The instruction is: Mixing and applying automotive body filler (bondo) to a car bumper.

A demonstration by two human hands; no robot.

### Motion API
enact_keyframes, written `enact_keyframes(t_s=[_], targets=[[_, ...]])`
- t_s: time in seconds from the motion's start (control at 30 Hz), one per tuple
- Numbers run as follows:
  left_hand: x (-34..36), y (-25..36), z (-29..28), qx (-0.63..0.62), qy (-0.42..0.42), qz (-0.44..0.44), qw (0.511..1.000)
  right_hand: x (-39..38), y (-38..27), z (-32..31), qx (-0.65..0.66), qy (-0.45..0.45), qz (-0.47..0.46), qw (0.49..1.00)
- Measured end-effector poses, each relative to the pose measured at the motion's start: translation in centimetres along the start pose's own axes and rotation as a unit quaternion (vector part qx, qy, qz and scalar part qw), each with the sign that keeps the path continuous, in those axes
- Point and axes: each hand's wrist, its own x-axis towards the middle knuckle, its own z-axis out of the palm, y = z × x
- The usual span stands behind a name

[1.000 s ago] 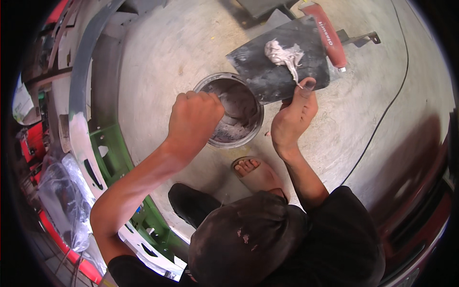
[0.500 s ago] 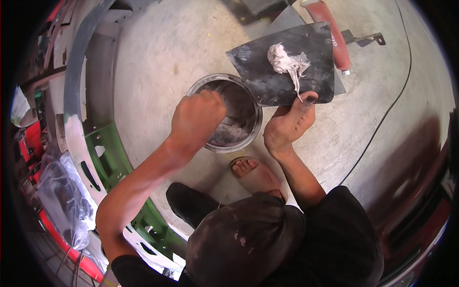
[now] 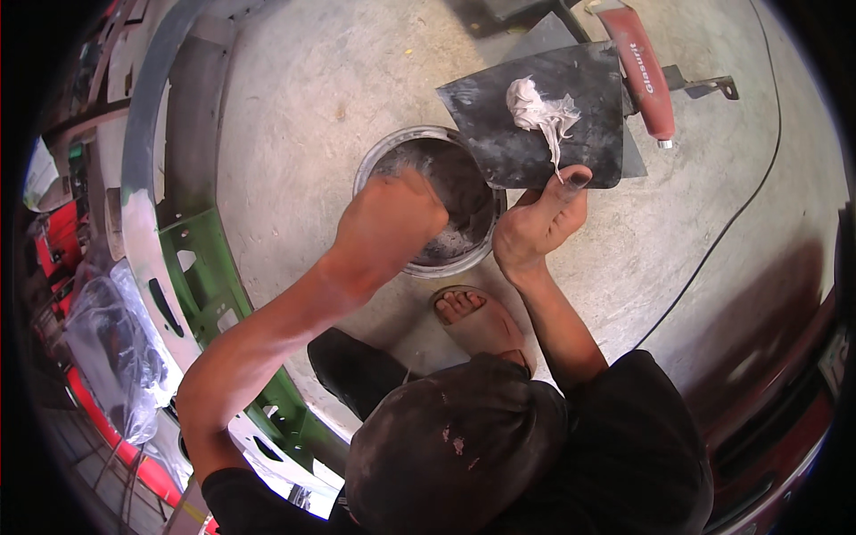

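My left hand, slightly blurred, is closed in a fist over a round metal tin with dark grey, smeared paste inside; whatever the fingers hold is hidden. My right hand grips the lower edge of a black, smudged board, its dark-stained thumb on top. A lump of pale pinkish-white paste with a trailing strand sits on the board, reaching down to the thumb. Just beyond the board lies a red tube with a silver cap.
A long bumper-like panel and a green part run along the left, beside crumpled clear plastic. A black cable curves over the concrete floor. Metal brackets lie behind the tube. A dark red vehicle body is at right.
My left fist has shifted rightward over the tin. The board in my right hand moved slightly down and right, then slightly up. The tin appears a little farther right.
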Motion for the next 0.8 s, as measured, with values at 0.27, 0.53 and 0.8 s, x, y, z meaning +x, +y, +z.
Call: enact_keyframes(t_s=[0.27, 0.53, 0.8], targets=[[-0.9, 1.9, -0.1, -0.093, 0.003, 0.039, 0.995, -0.5, 1.0, -0.1, 0.025, 0.021, 0.004, 0.999], [-0.8, -1.4, -0.3, -0.190, -0.017, 0.012, 0.982, -0.3, 1.8, -0.3, 0.036, 0.024, 0.005, 0.999], [0.6, -2.5, -0.2, -0.125, 0.081, -0.079, 0.986, -0.3, 1.7, -0.4, -0.048, 0.061, -0.012, 0.997]])
